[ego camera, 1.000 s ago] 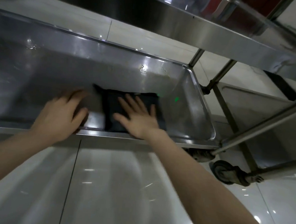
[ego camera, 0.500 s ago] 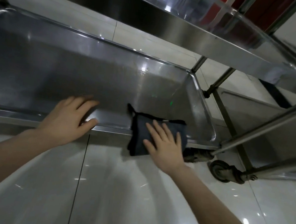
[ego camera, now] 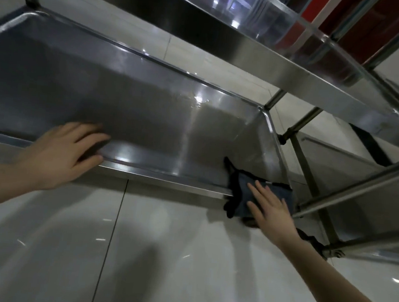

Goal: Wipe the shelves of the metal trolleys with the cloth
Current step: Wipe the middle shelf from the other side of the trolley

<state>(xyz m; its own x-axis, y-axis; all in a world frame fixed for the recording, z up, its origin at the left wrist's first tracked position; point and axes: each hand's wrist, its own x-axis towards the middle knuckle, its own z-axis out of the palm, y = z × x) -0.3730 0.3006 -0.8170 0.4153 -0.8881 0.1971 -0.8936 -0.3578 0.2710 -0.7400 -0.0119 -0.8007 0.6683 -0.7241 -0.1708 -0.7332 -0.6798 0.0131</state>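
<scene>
The fingers (ego camera: 259, 192) of my right hand (ego camera: 271, 207) lie straight and spread, pressing flat on the cloth (ego camera: 239, 199) without curling round it. The cloth sits at the near right corner of the lower shelf (ego camera: 166, 178), folded over the front rim, and part of it hangs toward the floor (ego camera: 159, 256). My left hand (ego camera: 64, 155) rests loose-fingered on the same rim further left, holding nothing; I take it to be steadying the trolley. I judge I'm finishing the rim. The next move needs firm downward pressure so the cloth doesn't slip off the edge.
</scene>
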